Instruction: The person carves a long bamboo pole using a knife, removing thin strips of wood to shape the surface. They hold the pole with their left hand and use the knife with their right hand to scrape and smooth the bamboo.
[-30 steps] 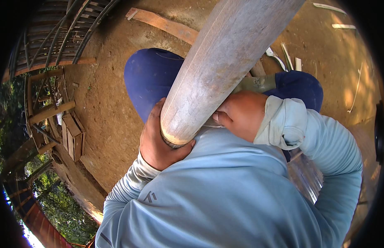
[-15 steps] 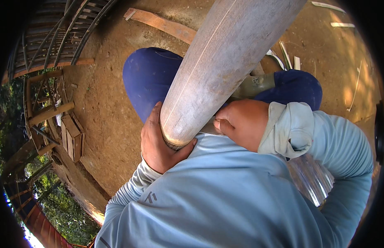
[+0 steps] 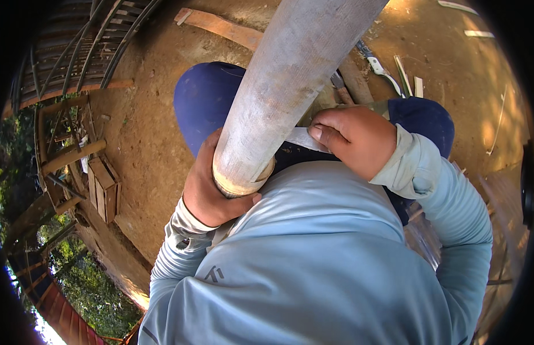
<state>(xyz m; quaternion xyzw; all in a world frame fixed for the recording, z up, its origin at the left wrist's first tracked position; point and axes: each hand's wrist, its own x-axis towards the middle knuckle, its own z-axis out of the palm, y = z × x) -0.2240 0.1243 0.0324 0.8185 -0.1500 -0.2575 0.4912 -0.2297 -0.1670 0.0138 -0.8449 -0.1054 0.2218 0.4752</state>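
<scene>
Two hands were occupied at our lap, where the long grey pole (image 3: 284, 86) slanted up and away between the knees (image 3: 203, 103), its lower end close to our blue shirt (image 3: 313, 247). We had the left hand (image 3: 205, 192) wrapped round that lower end, fingers along the far side and thumb beneath. The right hand (image 3: 361, 138) was pinching a flat pale strip (image 3: 307, 139) between thumb and bent fingers, just to the right of the pole. We could not tell whether the strip touched the pole or passed behind it, nor whether it was a blade.

As we judged it, the main risk was a slip: only one hand steadied the pole, low down, so its long upper length could have swung or rolled in that grip. If the strip had an edge, a sudden jerk toward the body could have caught our shirt, a thigh or the left thumb, all of them near. The nick (image 3: 265, 171) in the pale rim might also have split further under hard pressure.

For containers, we saw one likely candidate: a wooden box (image 3: 100, 190) on the dirt ground (image 3: 146, 172) well off to our left. Its inside was hidden from us, so we could not say what it held.
</scene>
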